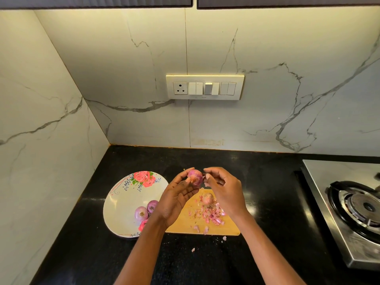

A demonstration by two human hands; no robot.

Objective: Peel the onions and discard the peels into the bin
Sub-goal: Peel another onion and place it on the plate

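My left hand (176,198) holds a small red onion (195,177) up above the counter, fingers curled round it. My right hand (222,188) is at the onion's right side, thumb and fingertips pinching a bit of skin. Below them a wooden cutting board (232,228) carries another onion (207,198) and a heap of pink peels (211,214). Two more onions (141,213) (152,205) lie on a white flowered plate (123,200) to the left. No bin is in view.
A few peel scraps (193,249) lie on the black counter (82,254) in front of the board. A steel gas stove (353,204) fills the right side. Marble walls close the left and back, with a switch panel (205,87) on the back wall.
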